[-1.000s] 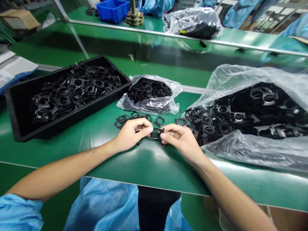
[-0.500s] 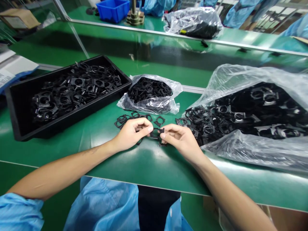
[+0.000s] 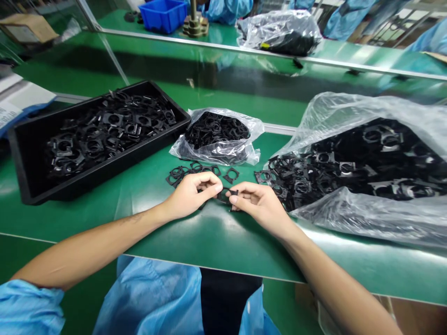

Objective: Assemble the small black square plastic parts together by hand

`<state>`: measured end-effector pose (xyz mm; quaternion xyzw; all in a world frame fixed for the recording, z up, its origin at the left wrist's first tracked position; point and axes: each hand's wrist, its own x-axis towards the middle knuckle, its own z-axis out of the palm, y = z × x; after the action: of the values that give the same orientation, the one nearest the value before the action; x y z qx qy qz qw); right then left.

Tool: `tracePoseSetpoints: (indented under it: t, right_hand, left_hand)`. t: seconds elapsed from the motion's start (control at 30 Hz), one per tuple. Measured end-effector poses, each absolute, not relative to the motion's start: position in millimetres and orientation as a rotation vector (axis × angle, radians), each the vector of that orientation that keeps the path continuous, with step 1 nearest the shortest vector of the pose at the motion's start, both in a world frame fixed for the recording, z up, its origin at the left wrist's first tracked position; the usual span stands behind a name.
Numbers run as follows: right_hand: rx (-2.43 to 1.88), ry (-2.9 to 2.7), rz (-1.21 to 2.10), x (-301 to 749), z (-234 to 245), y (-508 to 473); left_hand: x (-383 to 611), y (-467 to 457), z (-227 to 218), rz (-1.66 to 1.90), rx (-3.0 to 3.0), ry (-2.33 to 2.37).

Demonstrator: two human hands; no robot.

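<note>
Between my two hands, just above the green table [image 3: 216, 237], is a small black plastic frame [image 3: 223, 195] with a round opening. My left hand [image 3: 193, 193] pinches its left side between thumb and fingers. The thumb and fingers of my right hand [image 3: 260, 200] close on its right side. Fingertips hide part of the piece. Several loose black ring frames [image 3: 179, 173] lie on the table just beyond my left hand, and a single frame [image 3: 231, 175] lies a little to their right.
A black tray [image 3: 104, 179] heaped with like parts stands at the left. A small clear bag [image 3: 256, 125] of rings sits behind my hands; a large open bag [image 3: 335, 216] spills frames at the right. Across a metal rail are a blue bin [image 3: 163, 16] and another bag [image 3: 279, 28].
The black frame has tilted flatter between my hands. My right fingers have shifted slightly left along it, while my left hand stays almost in place.
</note>
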<state>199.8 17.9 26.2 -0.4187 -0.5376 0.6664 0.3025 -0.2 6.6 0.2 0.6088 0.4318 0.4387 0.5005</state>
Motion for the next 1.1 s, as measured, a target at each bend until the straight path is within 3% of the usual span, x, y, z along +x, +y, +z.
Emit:
tracePoseSetpoints:
  t: [0.5, 0.83, 1.1]
  right_hand:
    - [-1.166, -1.542, 1.66, 200.4, 25.2, 17.0]
    - [-1.112, -1.993, 1.377, 201.9, 22.8, 13.3]
    - [-1.12, -1.803, 1.476, 200.9, 23.1, 13.9]
  left_hand:
    - [-0.5, 6.2, -1.1, 1.02, 1.485, 1.064]
    - [0.8, 2.3, -0.6, 0.972, 1.6, 1.079]
    - [1.0, 5.0, 0.2, 1.012, 1.4, 1.008]
